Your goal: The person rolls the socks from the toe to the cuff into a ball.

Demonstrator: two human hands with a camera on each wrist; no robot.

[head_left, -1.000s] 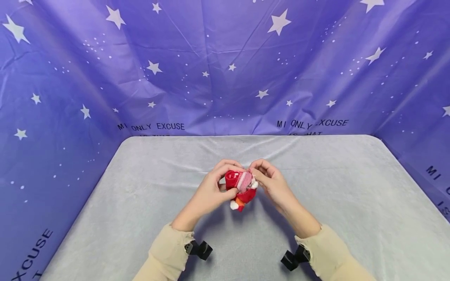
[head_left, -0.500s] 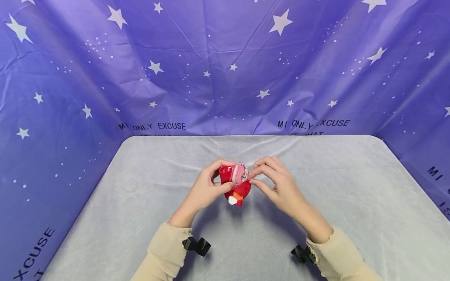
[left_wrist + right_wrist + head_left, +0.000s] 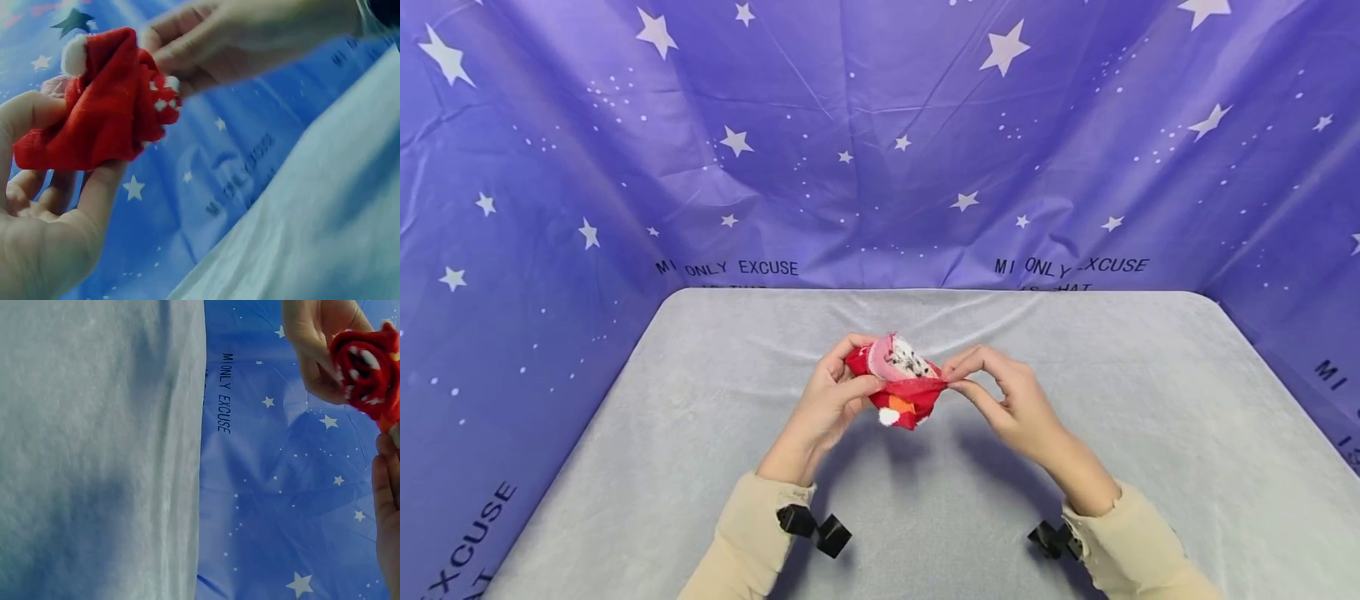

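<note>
the person stood at the bench (image 3: 1120,417) with both hands in front of them, working at a small red cloth bundle (image 3: 928,400). it was up in the air over the middle of the bench, between the two hands and touching both, its shadow falling on the grey cover below.

the left hand (image 3: 820,408) gripped the bundle's left side, thumb across the near face and fingers behind. the right hand (image 3: 1011,404) had its thumb and forefinger drawn narrow, pinching the red edge at the bundle's right end, so that the edge was pulled out to a point.

between the hands the top gaped a little: a pink band (image 3: 880,360) lay next to the left fingers, and beside it was a white patch with dark specks (image 3: 908,358). lower on the near side i saw an orange patch (image 3: 901,404) and, just beside it, a fluffy white tuft (image 3: 889,417). from the left wrist, some red and white checked cloth (image 3: 165,100) showed too.

both sleeves (image 3: 748,533) were cream, and a small black device (image 3: 833,536) sat at each wrist. behind the bench hung a violet-blue curtain (image 3: 850,83) with white stars and dark lettering (image 3: 768,268), creased in places.
</note>
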